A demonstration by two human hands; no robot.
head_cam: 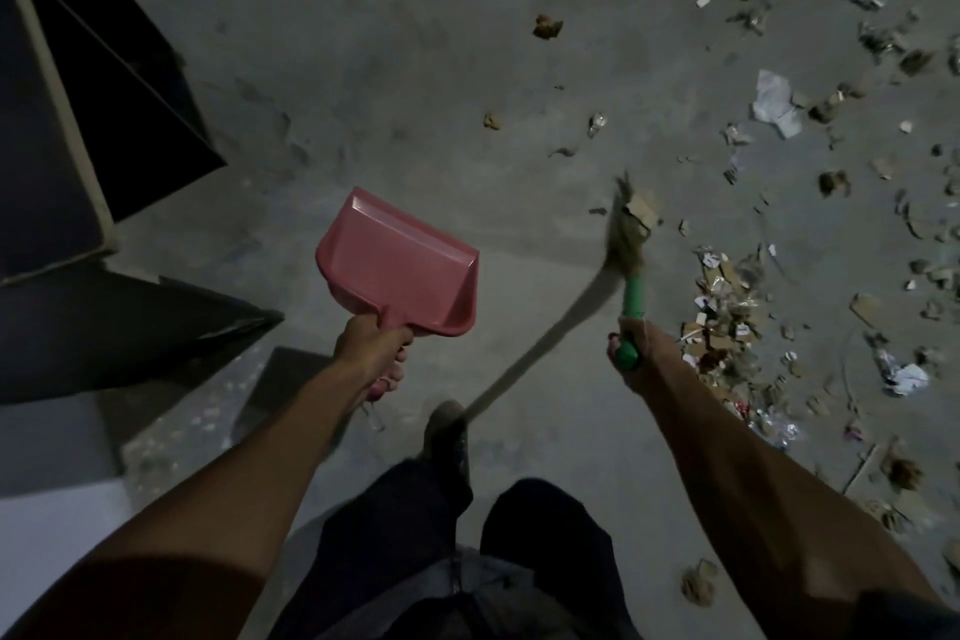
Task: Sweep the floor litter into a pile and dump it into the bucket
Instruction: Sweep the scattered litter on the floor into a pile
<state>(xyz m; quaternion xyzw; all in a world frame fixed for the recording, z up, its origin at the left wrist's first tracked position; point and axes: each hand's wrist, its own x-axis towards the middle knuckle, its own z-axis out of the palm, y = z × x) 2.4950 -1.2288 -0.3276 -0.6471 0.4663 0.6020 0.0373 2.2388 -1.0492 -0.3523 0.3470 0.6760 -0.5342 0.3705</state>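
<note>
Watching the head view, I noted the left hand [371, 353] gripped the pink dustpan [400, 270] by its handle, pan raised off the floor [363, 67]. The right hand [636, 345] clenched the green-handled broom [631, 244], bristles blurred beyond its fingers. Litter [727, 317] lay scattered right of them. Bucket not seen.

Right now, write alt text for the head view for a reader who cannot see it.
Seen from above, a person's left hand holds a pink dustpan while the right hand grips a green-handled broom over a grey concrete floor. Paper and cardboard litter lies scattered to the right.
</note>
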